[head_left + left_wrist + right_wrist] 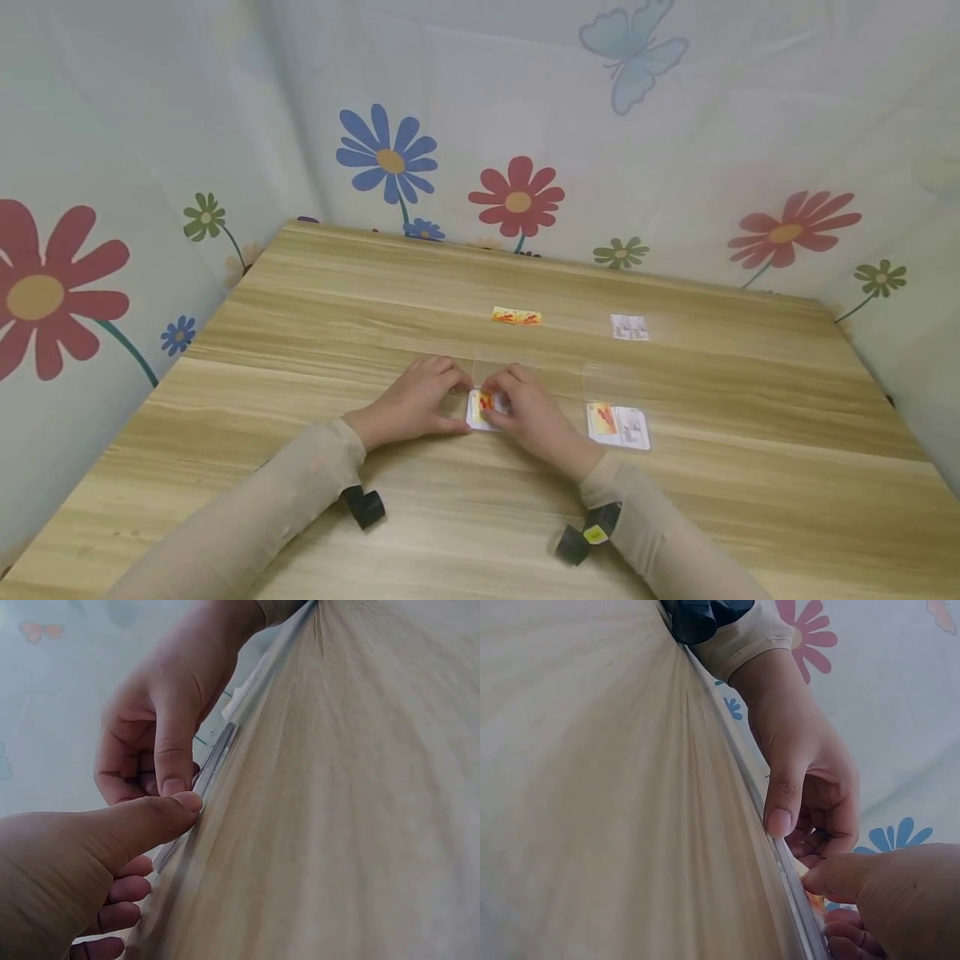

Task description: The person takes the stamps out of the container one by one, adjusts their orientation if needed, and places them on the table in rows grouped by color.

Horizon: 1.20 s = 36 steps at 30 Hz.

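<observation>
A small flat white case (473,419) lies on the table in front of me, its clear lid (501,367) folded back on the far side. My left hand (417,402) grips its left side, with the thumb at the near corner and the fingers at the far one. Inside the case's left part sits a small orange picture card (483,403). My right hand (534,419) pinches at this card with thumb and forefinger, covering the case's right part. In the right wrist view, an orange edge (815,902) shows beneath the right thumb.
To the right lies a second white case (630,445), holding an orange card (602,418) and a whitish printed card (632,426), its clear lid (612,382) open. Farther back are an orange card pair (516,317) and a whitish card pair (628,327). A flowered curtain (465,75) hangs behind the table.
</observation>
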{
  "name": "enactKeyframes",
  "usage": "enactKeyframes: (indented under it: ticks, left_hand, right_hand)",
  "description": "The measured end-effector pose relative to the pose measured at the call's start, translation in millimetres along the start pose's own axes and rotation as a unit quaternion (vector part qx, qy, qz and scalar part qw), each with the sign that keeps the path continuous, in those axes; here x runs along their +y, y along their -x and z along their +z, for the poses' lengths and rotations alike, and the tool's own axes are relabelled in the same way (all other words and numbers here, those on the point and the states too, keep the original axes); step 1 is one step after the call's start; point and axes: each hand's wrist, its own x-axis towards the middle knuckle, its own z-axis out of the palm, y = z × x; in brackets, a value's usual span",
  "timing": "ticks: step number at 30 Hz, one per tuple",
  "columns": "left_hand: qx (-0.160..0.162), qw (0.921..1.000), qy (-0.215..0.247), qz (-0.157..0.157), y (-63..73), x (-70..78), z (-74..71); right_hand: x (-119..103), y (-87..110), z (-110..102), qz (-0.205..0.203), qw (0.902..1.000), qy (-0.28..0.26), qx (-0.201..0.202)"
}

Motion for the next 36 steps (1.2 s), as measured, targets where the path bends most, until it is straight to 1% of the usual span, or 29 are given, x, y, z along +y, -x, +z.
enactKeyframes:
  ticks: [6, 10, 15, 21, 26, 36]
  left_hand:
    - [0.001, 1.0, 0.006, 0.001, 0.8, 2.7, -1.7]
    - [0.001, 1.0, 0.008, 0.002, 0.4, 1.7, -3.8]
    - [-0.003, 0.9999, 0.01, 0.001, -0.2, -1.1, -4.0]
    - [-0.004, 0.9999, 0.014, -0.001, -1.6, -1.4, -5.3]
    - [-0.006, 0.9999, 0.012, -0.002, -3.6, -1.6, -6.6]
    - [-0.008, 0.9999, 0.009, 0.004, -4.9, -3.5, -9.0]
  right_hand:
    - [-1.7, 0.4, -1.5, -0.009, 0.9999, 0.007, 0.006]
    - [-1.5, -1.0, -1.2, -0.017, 0.9996, 0.015, 0.015]
    - [-1.3, -2.5, -0.8, -0.014, 0.9995, 0.023, 0.016]
    - [-0.7, -4.3, -0.1, -0.011, 0.9996, 0.013, 0.023]
    - [-0.3, -5.6, -0.9, -0.019, 0.9992, 0.007, 0.036]
    - [-2.9, -7.5, -6.0, -0.032, 0.9987, 0.007, 0.038]
